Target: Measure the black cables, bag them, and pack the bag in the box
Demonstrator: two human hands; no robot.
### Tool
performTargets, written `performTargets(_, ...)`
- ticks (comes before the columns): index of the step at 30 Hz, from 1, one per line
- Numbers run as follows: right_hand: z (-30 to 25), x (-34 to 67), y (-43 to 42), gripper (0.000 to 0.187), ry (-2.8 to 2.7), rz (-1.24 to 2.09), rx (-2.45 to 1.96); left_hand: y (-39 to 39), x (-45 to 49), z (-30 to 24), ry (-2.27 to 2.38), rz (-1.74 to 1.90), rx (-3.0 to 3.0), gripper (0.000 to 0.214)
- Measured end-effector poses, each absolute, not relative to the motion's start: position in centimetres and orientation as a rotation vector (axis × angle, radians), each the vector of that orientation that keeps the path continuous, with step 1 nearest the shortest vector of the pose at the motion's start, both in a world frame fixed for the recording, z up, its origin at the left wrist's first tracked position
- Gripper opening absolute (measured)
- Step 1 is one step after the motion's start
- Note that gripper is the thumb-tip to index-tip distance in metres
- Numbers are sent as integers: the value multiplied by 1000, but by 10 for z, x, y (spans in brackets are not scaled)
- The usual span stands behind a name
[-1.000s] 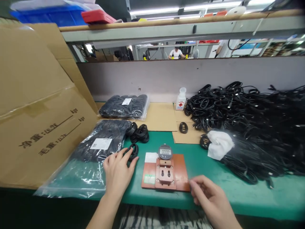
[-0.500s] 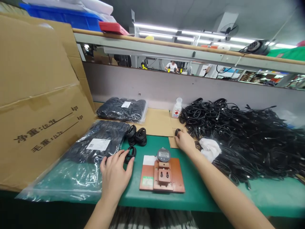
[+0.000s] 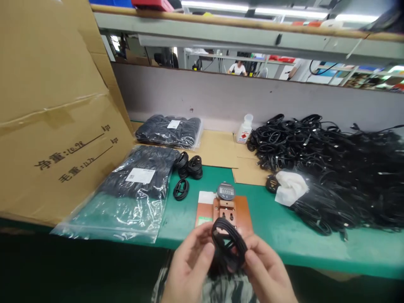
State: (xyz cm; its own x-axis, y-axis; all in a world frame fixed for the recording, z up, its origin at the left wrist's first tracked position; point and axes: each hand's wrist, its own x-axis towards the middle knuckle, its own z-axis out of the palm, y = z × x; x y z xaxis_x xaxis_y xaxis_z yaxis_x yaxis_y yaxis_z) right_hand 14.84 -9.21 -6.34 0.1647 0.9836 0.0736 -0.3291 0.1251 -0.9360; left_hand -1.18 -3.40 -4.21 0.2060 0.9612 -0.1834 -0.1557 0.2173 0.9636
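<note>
A coiled black cable (image 3: 232, 235) is held up between both hands, near the front edge of the green table. My left hand (image 3: 194, 265) grips the coil's left side, thumb towards me. On its right side, my right hand (image 3: 265, 263) pinches it between thumb and fingers. Just behind the coil stands a copper-coloured fixture with a digital dial gauge (image 3: 226, 191), its lower part covered by the coil and hands. One cable coil (image 3: 181, 190) lies flat to the left of the gauge. Two bundles of coils (image 3: 189, 165) sit behind that one.
Clear bags of coiled cables (image 3: 139, 176) lie at left beside a large cardboard box (image 3: 63, 126). A big heap of black cables (image 3: 341, 168) fills the right, with a white cloth (image 3: 291, 188) at its edge. A white bottle (image 3: 245, 129) stands at the back.
My right hand has come back from the cardboard with a cable coil. My left hand has left the coil on the table and joined it at the front. The view has tilted down.
</note>
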Motion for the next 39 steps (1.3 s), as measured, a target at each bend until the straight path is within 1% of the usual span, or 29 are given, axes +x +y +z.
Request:
performTargets(3, -75, 127, -103, 21, -785, 1233, -934, -43, -6, -46, 1029, 955, 805, 48)
performTargets(7, -76, 122, -104, 18, -793, 1157, -1060, -44, -11, -54, 959, 900, 682, 45)
performTargets(10, -75, 123, -106, 20, -810, 1134, -1102, -46, -13, -60, 942, 829, 667, 36)
performTargets(14, -78, 121, -110, 23, -663, 1176, -1159, -49, -12, -62, 960, 819, 725, 39)
performTargets(17, -80, 123, -112, 25, -701, 1127, -1184, -50, -10, -58, 1001, 802, 836, 36)
performTargets(21, -82, 130, -114, 15, -830, 990, -1186, -50, -8, -52, 1045, 769, 860, 35)
performTargets(24, -84, 137, -114, 6, -950, 1004, -1124, -49, -7, -50, 1034, 769, 864, 33)
performTargets(26, -85, 141, -113, 5, -994, 1055, -1076, -49, -6, -49, 1032, 762, 852, 30)
performTargets(28, -85, 144, -113, 9, -935, 1145, -1080, -49, -6, -48, 1031, 728, 825, 26)
performTargets(32, -82, 143, -112, 29, -682, 1400, -1172, -51, -8, -45, 1015, 647, 813, 21)
performTargets(35, -80, 143, -110, 40, -589, 1569, -1118, -49, -13, -45, 968, 557, 842, 21)
performTargets(39, -85, 144, -109, 37, -521, 1675, -963, -45, -19, -48, 910, 423, 875, 24)
